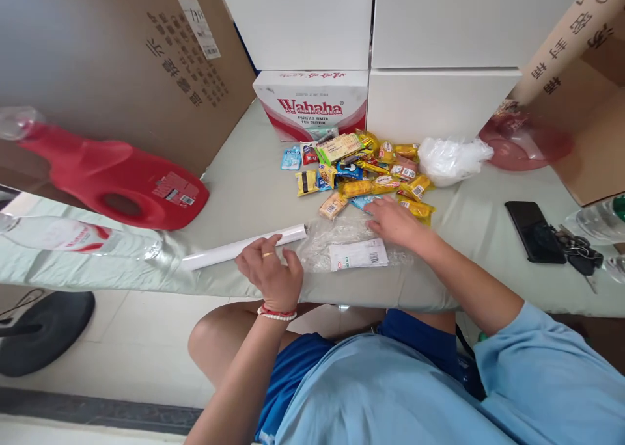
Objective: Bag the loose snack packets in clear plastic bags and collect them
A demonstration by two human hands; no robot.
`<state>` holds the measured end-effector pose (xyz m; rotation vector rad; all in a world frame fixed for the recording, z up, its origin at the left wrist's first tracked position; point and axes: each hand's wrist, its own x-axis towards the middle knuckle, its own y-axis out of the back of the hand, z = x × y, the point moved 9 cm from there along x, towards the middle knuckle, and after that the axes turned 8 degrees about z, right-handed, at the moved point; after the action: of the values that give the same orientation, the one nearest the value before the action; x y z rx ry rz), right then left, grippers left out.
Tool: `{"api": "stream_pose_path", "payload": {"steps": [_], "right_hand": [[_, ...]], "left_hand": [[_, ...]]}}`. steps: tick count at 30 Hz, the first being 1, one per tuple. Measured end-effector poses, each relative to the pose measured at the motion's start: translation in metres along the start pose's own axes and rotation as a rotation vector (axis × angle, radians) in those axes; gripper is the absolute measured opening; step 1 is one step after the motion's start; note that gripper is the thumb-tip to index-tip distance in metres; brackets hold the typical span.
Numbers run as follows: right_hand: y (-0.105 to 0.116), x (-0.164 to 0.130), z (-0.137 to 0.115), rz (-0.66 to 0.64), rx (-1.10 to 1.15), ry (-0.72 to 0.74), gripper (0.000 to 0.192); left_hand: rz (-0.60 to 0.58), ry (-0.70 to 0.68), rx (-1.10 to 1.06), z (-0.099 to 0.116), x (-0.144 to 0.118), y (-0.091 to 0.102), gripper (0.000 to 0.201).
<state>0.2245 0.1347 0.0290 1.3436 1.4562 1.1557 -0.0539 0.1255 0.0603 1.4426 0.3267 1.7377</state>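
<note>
My left hand (pixel 271 270) lies over the right part of a white roll (pixel 219 252), its fingers loosely bent and the thumb apart, not wrapped round it. My right hand (pixel 398 224) reaches over a crinkled clear plastic bag (pixel 317 237), fingers apart. Its fingertips are at a light blue packet (pixel 362 202), and I cannot tell whether they touch it. A white labelled slip (pixel 359 254) lies on or in the clear bag, between my hands. Beyond them is a pile of wrapped snacks (pixel 356 186), many in yellow wrappers, with a green-and-cream packet (pixel 339 148) on top.
A red jug (pixel 131 178) and a water bottle (pixel 63 235) lie at left by a large cardboard box (pixel 122 61). Behind the snacks stand a Wahaha carton (pixel 312 103) and white boxes (pixel 439 103). Rightward are a white plastic bag (pixel 454 161), a phone (pixel 534 231) and keys (pixel 579 250).
</note>
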Motion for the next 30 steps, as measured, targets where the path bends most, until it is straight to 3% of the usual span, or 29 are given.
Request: {"api": "stream_pose_path", "payload": {"steps": [2, 4, 7, 11, 15, 18, 20, 23, 25, 26, 27, 30], "right_hand": [[-0.013, 0.012, -0.016, -0.039, 0.022, 0.054, 0.044], [-0.027, 0.023, -0.024, -0.078, 0.024, 0.043, 0.049], [-0.041, 0.035, -0.029, -0.149, 0.053, 0.002, 0.035], [-0.031, 0.032, -0.038, -0.177, 0.096, 0.040, 0.023], [-0.019, -0.009, -0.066, -0.129, 0.051, 0.261, 0.032], [-0.036, -0.050, -0.078, -0.161, -0.022, 0.345, 0.048], [-0.050, -0.071, -0.078, -0.176, -0.054, 0.345, 0.060], [-0.061, -0.086, -0.079, -0.139, -0.079, 0.337, 0.063], [-0.061, -0.089, -0.080, -0.111, -0.079, 0.314, 0.062], [-0.061, -0.089, -0.080, -0.103, -0.075, 0.301, 0.062], [-0.060, -0.088, -0.081, -0.098, -0.070, 0.288, 0.061], [-0.057, -0.088, -0.083, -0.089, -0.060, 0.249, 0.055]], "left_hand": [[-0.105, -0.149, -0.045, 0.030, -0.005, 0.000, 0.028], [-0.330, -0.325, -0.089, 0.063, -0.021, -0.015, 0.031], [-0.606, -0.426, -0.070, 0.087, -0.048, -0.045, 0.038], [-0.677, -0.383, -0.034, 0.087, -0.060, -0.067, 0.042], [-0.680, -0.351, -0.059, 0.080, -0.062, -0.068, 0.038], [-0.709, -0.257, -0.238, 0.065, -0.064, -0.066, 0.034], [-0.691, -0.110, -0.459, 0.047, -0.063, -0.064, 0.033], [-0.467, 0.321, -0.633, -0.006, -0.053, -0.057, 0.029], [-0.285, 0.584, -0.564, -0.038, -0.050, -0.049, 0.030], [-0.252, 0.642, -0.510, -0.043, -0.049, -0.046, 0.035], [-0.281, 0.647, -0.454, -0.041, -0.046, -0.046, 0.042], [-0.514, 0.540, -0.292, -0.015, -0.043, -0.058, 0.052]]}}
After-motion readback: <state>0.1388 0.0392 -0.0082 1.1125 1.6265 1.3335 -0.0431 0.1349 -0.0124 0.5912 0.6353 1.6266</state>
